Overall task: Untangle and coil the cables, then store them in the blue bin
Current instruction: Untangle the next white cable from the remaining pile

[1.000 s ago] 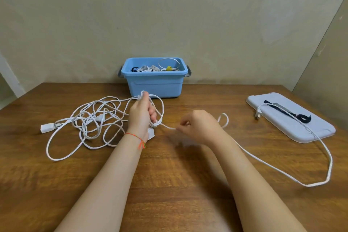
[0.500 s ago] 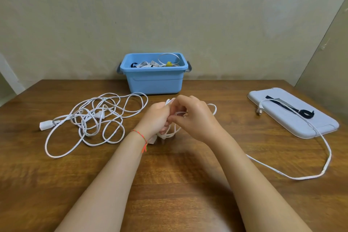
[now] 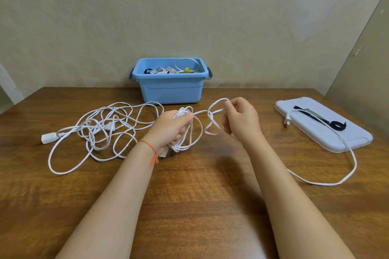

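My left hand grips a small coil of white cable above the middle of the wooden table. My right hand pinches a loop of the same cable just to the right of the coil. The cable's free length trails right across the table and ends in a plug on the bin lid. A second white cable lies in a loose tangle to the left, with a white socket end. The blue bin stands at the back by the wall, with coiled cables inside.
A pale blue-grey lid lies at the right with a black strap on it. The wall runs close behind the bin. Bare wood table stretches between my forearms toward the near edge.
My hands have drawn apart: the right one moved right and up, pulling out a loop of cable. The left hand still grips the coil. The trailing cable slid a little toward me.
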A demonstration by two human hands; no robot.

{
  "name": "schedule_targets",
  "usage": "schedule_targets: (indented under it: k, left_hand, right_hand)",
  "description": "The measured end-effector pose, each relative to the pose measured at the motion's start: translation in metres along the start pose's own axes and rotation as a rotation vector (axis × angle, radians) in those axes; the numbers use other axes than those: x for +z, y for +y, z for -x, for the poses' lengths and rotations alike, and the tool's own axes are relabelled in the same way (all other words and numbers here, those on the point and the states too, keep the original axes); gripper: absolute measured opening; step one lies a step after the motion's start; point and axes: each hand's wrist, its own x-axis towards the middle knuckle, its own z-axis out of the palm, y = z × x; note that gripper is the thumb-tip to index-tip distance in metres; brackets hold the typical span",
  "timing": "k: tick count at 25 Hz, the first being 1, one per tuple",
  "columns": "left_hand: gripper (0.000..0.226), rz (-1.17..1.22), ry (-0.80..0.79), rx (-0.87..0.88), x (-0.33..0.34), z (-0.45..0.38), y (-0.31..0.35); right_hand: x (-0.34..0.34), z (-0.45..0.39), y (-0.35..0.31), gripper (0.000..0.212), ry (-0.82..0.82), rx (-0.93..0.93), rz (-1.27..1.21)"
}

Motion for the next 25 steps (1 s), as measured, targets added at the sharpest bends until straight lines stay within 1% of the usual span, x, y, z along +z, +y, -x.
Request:
schedule_targets:
  k: [1,2,3,6,7,8,10,11,13,14,15,16,18,19,20,21,22,23,24,25]
  left_hand:
    - [0.023,0.004,0.046,0.007,0.001,-0.001,0.000]
    - [0.023,0.015,0.074,0.013,0.002,-0.002,-0.001]
    - [0.022,0.033,0.086,0.018,0.002,-0.002,-0.002]
    - [0.019,0.082,0.140,0.010,0.001,-0.006,-0.006]
    - [0.018,0.096,0.182,-0.001,0.000,-0.009,-0.007]
    - [0.018,0.103,0.231,-0.008,-0.003,-0.012,-0.010]
    - [0.018,0.089,0.343,-0.011,-0.009,-0.018,-0.015]
    - [0.018,0.090,0.401,-0.018,-0.013,-0.020,-0.017]
    - [0.019,0.118,0.486,-0.043,-0.018,-0.023,-0.021]
    - [0.019,0.128,0.509,-0.057,-0.020,-0.024,-0.023]
    - [0.020,0.130,0.528,-0.068,-0.020,-0.025,-0.023]
    - [0.020,0.124,0.550,-0.072,-0.020,-0.025,-0.024]
    - [0.021,0.110,0.630,-0.075,-0.018,-0.024,-0.021]
    - [0.022,0.119,0.691,-0.077,-0.018,-0.023,-0.019]
    - [0.023,0.141,0.750,-0.075,-0.019,-0.023,-0.018]
    - [0.023,0.165,0.795,-0.071,-0.020,-0.022,-0.017]
    - [0.023,0.174,0.808,-0.068,-0.020,-0.021,-0.017]
    - [0.022,0.174,0.767,-0.064,-0.019,-0.020,-0.015]
    - [0.020,0.182,0.680,-0.052,-0.016,-0.019,-0.014]
    - [0.020,0.198,0.571,-0.032,-0.012,-0.016,-0.012]
  right_hand:
    - [0.001,0.000,-0.001,0.023,0.021,0.061,-0.072]
    - [0.001,0.001,-0.002,0.025,0.003,0.099,-0.114]
    - [0.002,0.002,-0.003,0.029,-0.063,0.117,-0.112]
    - [0.002,0.007,-0.005,0.041,-0.425,0.140,0.045]
    - [0.002,0.007,-0.005,0.042,-0.501,0.155,0.069]
    - [0.000,0.007,-0.004,0.043,-0.518,0.165,0.074]
    - [-0.010,0.002,-0.001,0.045,-0.484,0.157,0.081]
    - [-0.017,0.000,0.000,0.045,-0.499,0.152,0.067]
    - [-0.032,-0.005,0.003,0.039,-0.564,0.152,-0.016]
    - [-0.037,-0.008,0.006,0.034,-0.552,0.142,-0.076]
    - [-0.041,-0.012,0.010,0.031,-0.465,0.125,-0.144]
    - [-0.041,-0.017,0.015,0.030,-0.300,0.124,-0.216]
    - [-0.040,-0.026,0.028,0.032,0.154,0.222,-0.318]
    - [-0.040,-0.029,0.033,0.033,0.360,0.285,-0.339]
    - [-0.041,-0.031,0.037,0.033,0.523,0.329,-0.327]
    - [-0.042,-0.033,0.039,0.033,0.625,0.346,-0.273]
    - [-0.040,-0.035,0.043,0.031,0.665,0.332,-0.185]
    - [-0.037,-0.038,0.046,0.027,0.664,0.296,-0.041]
    - [-0.029,-0.034,0.043,0.026,0.624,0.242,0.180]
    - [-0.019,-0.029,0.040,0.035,0.556,0.119,0.415]
